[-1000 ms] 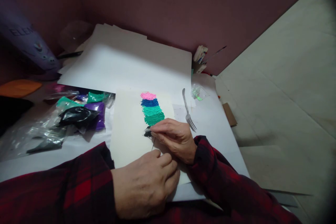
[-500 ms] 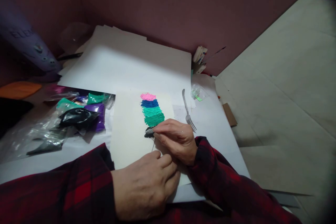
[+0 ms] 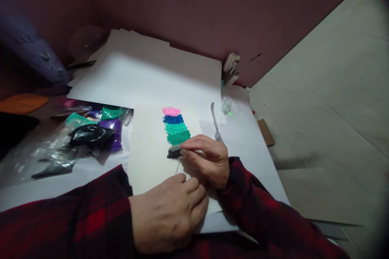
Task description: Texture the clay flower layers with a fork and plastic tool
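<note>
Right hand (image 3: 208, 161): pinched a pronged tool (image 3: 175, 149) against the black patch (image 3: 172, 156).
Left hand (image 3: 170, 214): lay curled over the cream sheet (image 3: 146, 145); couldn't tell if gripping.

A lettered purple item (image 3: 33, 44) is noted at upper left, an orange object (image 3: 24, 102) at the left edge, overlapping white sheets (image 3: 146, 68) at upper centre beneath a dull reddish wall (image 3: 197, 8), and a small brown piece (image 3: 266, 132) at right, against pale flooring (image 3: 328, 97).
</note>
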The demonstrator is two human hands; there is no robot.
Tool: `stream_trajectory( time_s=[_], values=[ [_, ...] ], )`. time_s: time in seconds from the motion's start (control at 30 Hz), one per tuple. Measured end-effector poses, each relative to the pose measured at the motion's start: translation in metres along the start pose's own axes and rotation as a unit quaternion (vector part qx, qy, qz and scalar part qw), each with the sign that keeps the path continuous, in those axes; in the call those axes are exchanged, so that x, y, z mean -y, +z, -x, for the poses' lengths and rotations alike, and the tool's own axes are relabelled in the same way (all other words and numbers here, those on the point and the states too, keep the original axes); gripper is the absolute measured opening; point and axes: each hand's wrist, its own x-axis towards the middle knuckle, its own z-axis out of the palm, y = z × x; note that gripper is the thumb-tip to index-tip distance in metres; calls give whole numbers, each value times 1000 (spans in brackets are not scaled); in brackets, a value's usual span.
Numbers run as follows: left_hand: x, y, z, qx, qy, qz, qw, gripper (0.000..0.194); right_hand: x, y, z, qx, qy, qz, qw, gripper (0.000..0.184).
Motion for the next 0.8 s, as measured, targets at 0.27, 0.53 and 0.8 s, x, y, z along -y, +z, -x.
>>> stream_trajectory(
  time_s=[0.27, 0.53, 0.8],
  values=[
    [1, 0, 0, 22, 23, 26, 999, 42, 0, 0, 1, 32, -5, 25, 999, 15],
    [1, 0, 0, 17, 22, 27, 999, 40, -4, -1, 1, 58, -7, 24, 998, 15],
    [1, 0, 0, 10, 21, 21, 1000, 40, -1, 0, 1, 32, -11, 20, 999, 13]
  ],
)
